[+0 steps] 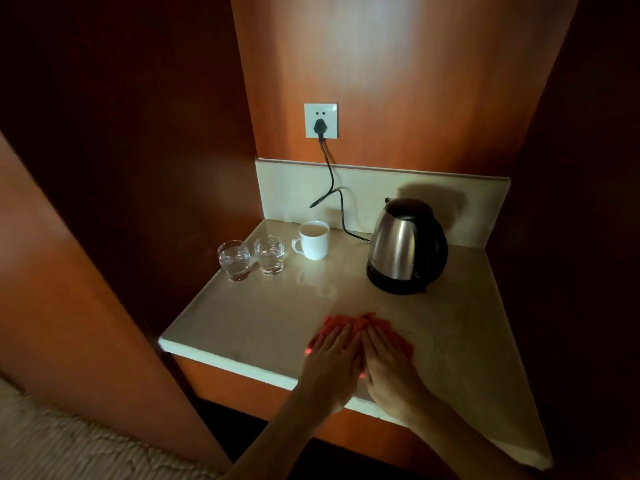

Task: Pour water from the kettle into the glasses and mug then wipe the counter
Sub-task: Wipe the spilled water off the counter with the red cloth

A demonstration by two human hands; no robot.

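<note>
Both palms flat: left hand [332,351] and right hand [384,351] press the soft, limp red cloth [363,327] near the counter [242,317] front edge; best bunched under spread fingers.

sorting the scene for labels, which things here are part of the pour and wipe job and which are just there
Part of the job:
kettle
two glasses
mug
red cloth
counter
left hand and right hand, both flat on the cloth

Just there:
wall socket
black cord
pale textured fabric, lower left
</note>
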